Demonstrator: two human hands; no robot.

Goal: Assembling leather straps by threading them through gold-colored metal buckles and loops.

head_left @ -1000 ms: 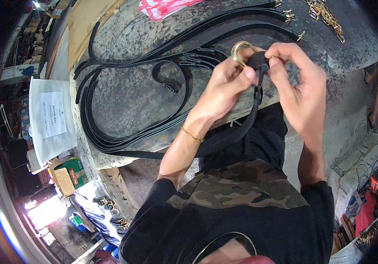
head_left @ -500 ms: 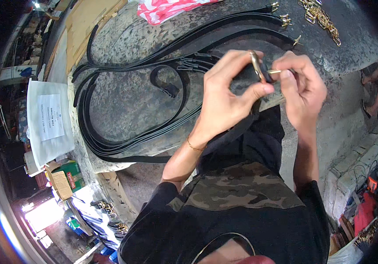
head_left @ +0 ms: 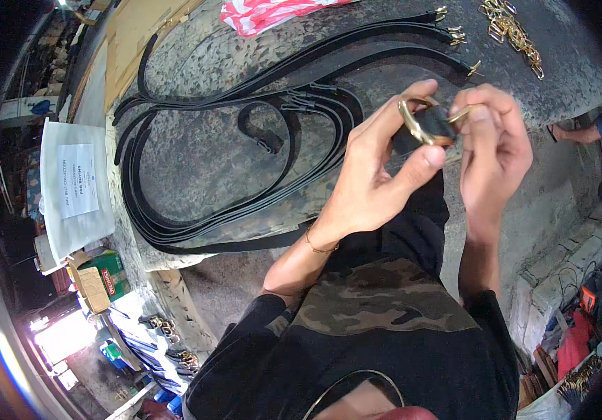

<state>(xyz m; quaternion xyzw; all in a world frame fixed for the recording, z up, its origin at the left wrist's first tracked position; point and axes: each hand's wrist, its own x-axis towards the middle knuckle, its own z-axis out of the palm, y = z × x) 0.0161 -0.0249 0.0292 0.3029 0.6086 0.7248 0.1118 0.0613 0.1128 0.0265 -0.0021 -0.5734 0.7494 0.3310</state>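
Note:
In front of my body, above the work table's front edge, my left hand (head_left: 378, 171) grips a gold-toned belt buckle (head_left: 410, 124) between thumb and fingers. A black belt strap end (head_left: 439, 120) passes at the buckle; how they are joined is partly hidden. My right hand (head_left: 495, 143) pinches a thin gold metal piece (head_left: 462, 113) beside the strap end, its fingers curled. Whether that piece is attached to the buckle cannot be made out. Left of my hands, several long black belts (head_left: 175, 234) lie in loops across the table.
Several black straps with gold fittings (head_left: 455, 33) extend toward the back right. Gold buckles (head_left: 514, 35) lie heaped beyond them. A red-and-white plastic bag (head_left: 259, 14) sits at the back, a white labelled packet (head_left: 77, 231) at the table's left side. Another person's arm (head_left: 575, 136) shows far right.
The buckle has turned, showing more of its open frame and the black strap. Both hands have shifted slightly right, and the right hand still pinches the thin gold piece.

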